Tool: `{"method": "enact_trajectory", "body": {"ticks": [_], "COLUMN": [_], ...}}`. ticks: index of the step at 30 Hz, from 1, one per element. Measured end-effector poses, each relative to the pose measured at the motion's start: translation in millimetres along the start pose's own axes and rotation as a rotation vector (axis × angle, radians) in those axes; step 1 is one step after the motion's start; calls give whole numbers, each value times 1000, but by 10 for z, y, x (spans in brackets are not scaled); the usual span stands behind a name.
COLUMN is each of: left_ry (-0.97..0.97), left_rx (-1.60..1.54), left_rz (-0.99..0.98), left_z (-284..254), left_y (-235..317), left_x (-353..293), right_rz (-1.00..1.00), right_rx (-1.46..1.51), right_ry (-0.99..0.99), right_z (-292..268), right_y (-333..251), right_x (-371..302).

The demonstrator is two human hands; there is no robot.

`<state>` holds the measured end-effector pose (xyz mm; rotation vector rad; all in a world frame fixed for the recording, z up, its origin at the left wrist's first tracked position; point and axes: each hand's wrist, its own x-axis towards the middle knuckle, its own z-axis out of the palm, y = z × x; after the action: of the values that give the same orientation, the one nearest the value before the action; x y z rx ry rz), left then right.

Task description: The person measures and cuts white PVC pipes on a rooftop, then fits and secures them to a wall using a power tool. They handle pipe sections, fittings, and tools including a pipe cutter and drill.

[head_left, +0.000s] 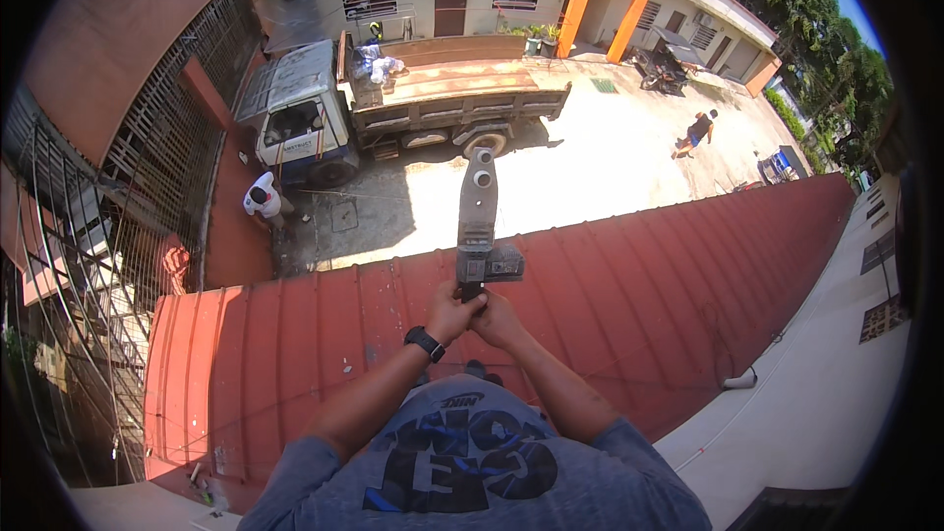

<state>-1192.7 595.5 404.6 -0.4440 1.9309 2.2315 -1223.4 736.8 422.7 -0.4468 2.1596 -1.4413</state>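
Note:
Out in front of me, both hands hold up one long, narrow grey device (478, 216). Two pale round parts sit near its far tip, and a dark blocky piece juts from its right side; its exact kind I cannot make out. My left hand (453, 317), below a black wristwatch (425, 342), is closed around the short dark handle. Pressed against it, my right hand (498, 321) closes on the same handle. The fingers partly hide the grip. Under my arms lies a red ribbed metal roof (590, 305), with my shoe tips (479, 370) on it.
Beyond the roof edge, a dump truck (305, 123) stands in a concrete yard, with a person in white (264, 199) beside it. Another person in dark clothes (698, 132) walks at right. A metal lattice (108, 315) rises left; a cable and pipe (739, 381) lie right.

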Motion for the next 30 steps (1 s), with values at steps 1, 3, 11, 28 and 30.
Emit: {"method": "enact_trajectory", "body": {"ticks": [1,3,11,28,30], "left_ry": [-25,-59,82,-65,166], "left_rx": [42,90,227,882,619], "left_rz": [-36,78,-112,-1018,-1171], "left_z": [-11,-12,-934,-2296,-2027], "left_y": [37,44,-777,-3878,-3571], "left_x": [-14,-21,-333,-3363,-3092], "right_rz": [37,-1,-56,67,75], "right_rx": [28,263,492,1033,1031], "right_ry": [-36,-21,134,608,646], "right_z": [-30,-57,-434,-1178,-1159], "right_y": [-42,183,383,872,890], "right_x": [-7,-24,-73,-221,-208]}}
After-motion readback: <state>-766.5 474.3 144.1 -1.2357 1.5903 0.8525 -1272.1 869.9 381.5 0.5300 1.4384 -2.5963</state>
